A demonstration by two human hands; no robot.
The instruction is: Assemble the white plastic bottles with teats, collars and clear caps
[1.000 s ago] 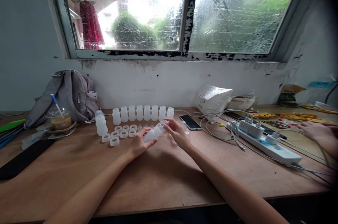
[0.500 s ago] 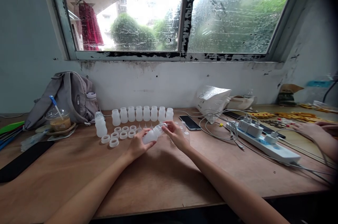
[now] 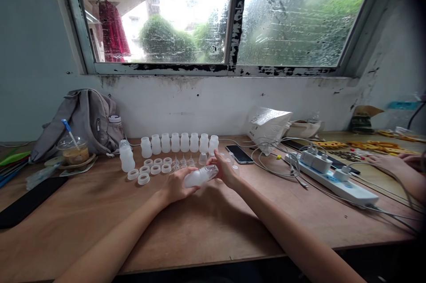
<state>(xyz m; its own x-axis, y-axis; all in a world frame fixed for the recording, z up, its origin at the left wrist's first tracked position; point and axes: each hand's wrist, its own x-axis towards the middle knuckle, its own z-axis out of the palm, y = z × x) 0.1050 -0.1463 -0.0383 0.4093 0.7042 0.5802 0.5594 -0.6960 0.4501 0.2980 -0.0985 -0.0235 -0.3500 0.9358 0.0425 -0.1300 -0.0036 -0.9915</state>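
Note:
My left hand (image 3: 179,185) is wrapped round a frosted white bottle (image 3: 195,178), which lies tilted with its clear capped end to the right. Beside that clear end is my right hand (image 3: 226,171), its fingers apart and its palm at the cap. Behind the hands stands a row of several frosted bottles (image 3: 175,143). A capped bottle (image 3: 126,157) stands at the row's left. White rings (image 3: 155,169) lie in front of the row, with clear nipples (image 3: 183,161) to their right. One clear cap (image 3: 203,159) stands behind the held bottle.
A phone (image 3: 239,154), cables and a white power strip (image 3: 333,178) lie to the right. A silvery bag (image 3: 268,129) is near the wall. At left are a backpack (image 3: 89,118), a drink cup (image 3: 75,152) and a black pad (image 3: 33,196). Another person's hand (image 3: 386,165) is far right.
My right hand's fingers have opened from around the bottle's top and moved slightly right. The held bottle has shifted slightly right and lower, leaning flatter, and its clear cap now shows.

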